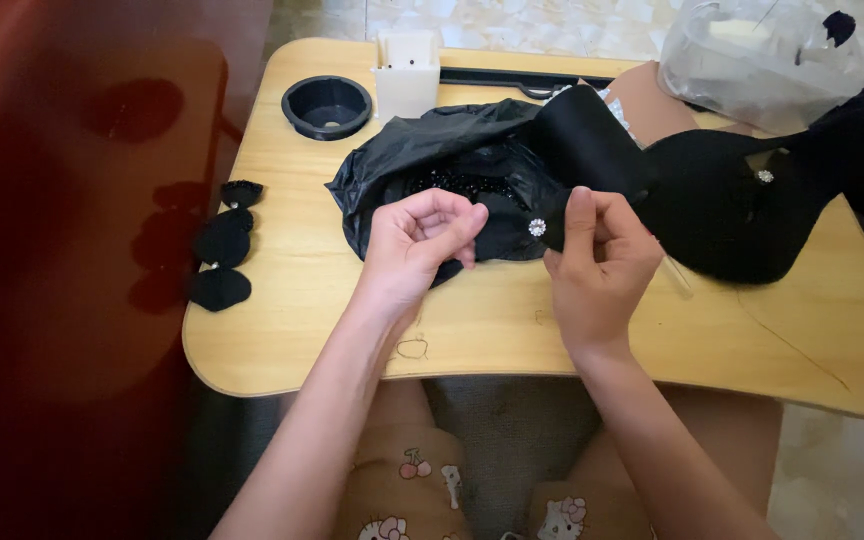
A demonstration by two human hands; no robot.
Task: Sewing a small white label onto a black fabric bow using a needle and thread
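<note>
My right hand (600, 262) pinches a small black fabric piece (552, 222) with a sparkling silver stud (537, 227) on it, held just above the wooden lap table (512, 320). My left hand (420, 245) is curled beside it, its fingertips closed on the edge of black fabric (447, 270). Behind both hands lies an open black plastic bag (422, 160) with small black beads (457, 185) inside. A large black fabric piece (722, 205) bearing another silver stud (764, 176) stretches to the right.
Several small black fabric pieces (222, 245) lie at the table's left edge. A black round cup holder (326, 105) and a white box (407, 75) stand at the back. A clear plastic bag (762, 55) sits at the back right. A red surface (72, 250) fills the left.
</note>
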